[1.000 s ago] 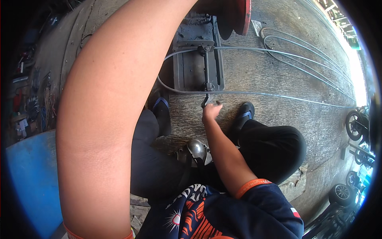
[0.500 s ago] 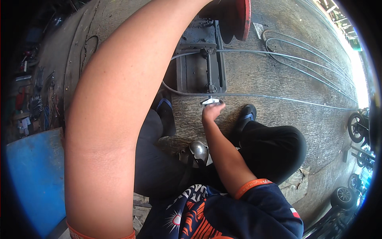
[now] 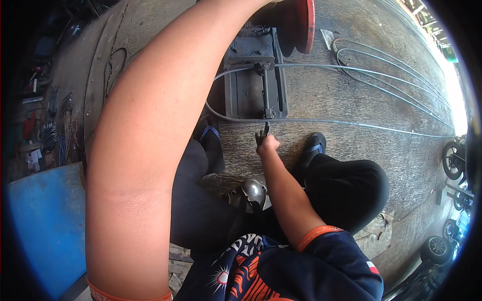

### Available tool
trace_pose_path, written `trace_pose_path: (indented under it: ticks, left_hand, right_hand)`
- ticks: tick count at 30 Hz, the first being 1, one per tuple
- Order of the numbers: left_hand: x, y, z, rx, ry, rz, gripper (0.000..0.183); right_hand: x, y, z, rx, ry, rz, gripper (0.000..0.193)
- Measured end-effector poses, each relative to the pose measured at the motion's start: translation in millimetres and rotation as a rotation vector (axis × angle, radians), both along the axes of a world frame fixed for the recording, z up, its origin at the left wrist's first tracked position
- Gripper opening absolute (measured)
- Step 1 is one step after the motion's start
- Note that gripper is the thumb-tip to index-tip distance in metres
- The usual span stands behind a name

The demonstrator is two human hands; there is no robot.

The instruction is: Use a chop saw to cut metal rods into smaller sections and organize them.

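Dark lever [image 3: 264,108] on metal base [image 3: 244,85], lower end gripped by right hand [image 3: 266,144]

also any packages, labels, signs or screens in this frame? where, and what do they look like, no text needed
No clear packages, signs or screens.
Scrap: pale flat rectangle, maybe paper or a label, on the ground right of the red disc.
Small items: pale and red bits at the far left edge, too blurred to call packaging.
Right hand: at the dark tool handle by the grey wire; no label visible there.
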State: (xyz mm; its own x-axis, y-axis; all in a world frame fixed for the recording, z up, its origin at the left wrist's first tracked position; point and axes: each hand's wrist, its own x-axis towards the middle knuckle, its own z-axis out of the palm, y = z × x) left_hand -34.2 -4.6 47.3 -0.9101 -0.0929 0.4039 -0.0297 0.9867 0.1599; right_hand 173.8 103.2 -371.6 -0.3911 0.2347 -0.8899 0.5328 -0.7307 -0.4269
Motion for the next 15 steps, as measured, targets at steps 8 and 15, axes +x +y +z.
trace_pose_path:
  ticks: [8, 15]
  left_hand:
    - [-3.5, -1.9, -4.7, -0.032, 0.015, -0.018, 0.030]
    - [-0.9, -1.0, -4.6, -0.016, 0.022, -0.010, 0.027]
  right_hand:
    - [-2.3, -0.6, 4.6, 0.281, 0.307, 0.179, 0.037]
    - [6.3, 0.9, -5.4, 0.981, 0.213, 0.592, 0.034]
